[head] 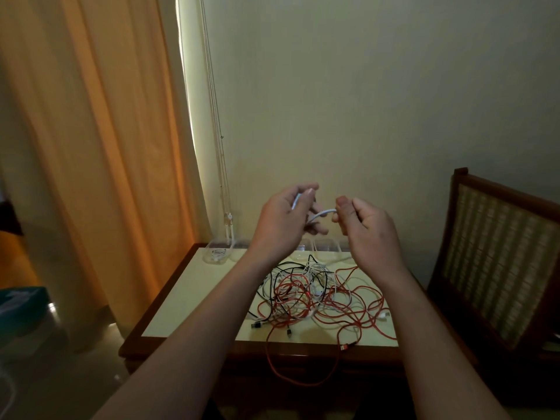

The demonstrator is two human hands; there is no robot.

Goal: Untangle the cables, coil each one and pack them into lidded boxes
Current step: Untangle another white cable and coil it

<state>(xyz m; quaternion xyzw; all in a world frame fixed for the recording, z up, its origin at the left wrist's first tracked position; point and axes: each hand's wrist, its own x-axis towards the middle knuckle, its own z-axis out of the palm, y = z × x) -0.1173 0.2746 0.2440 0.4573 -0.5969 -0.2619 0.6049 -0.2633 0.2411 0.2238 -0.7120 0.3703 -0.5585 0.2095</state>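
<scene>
Mostly unfinished: one box at the counter back held a white coil. Red, black and white tangle lay mid-counter. Left hand and right hand pinched one white cable between curled fingers, above the tangle.

Both forearms are bare throughout, as are the left grip and the right grip.
</scene>
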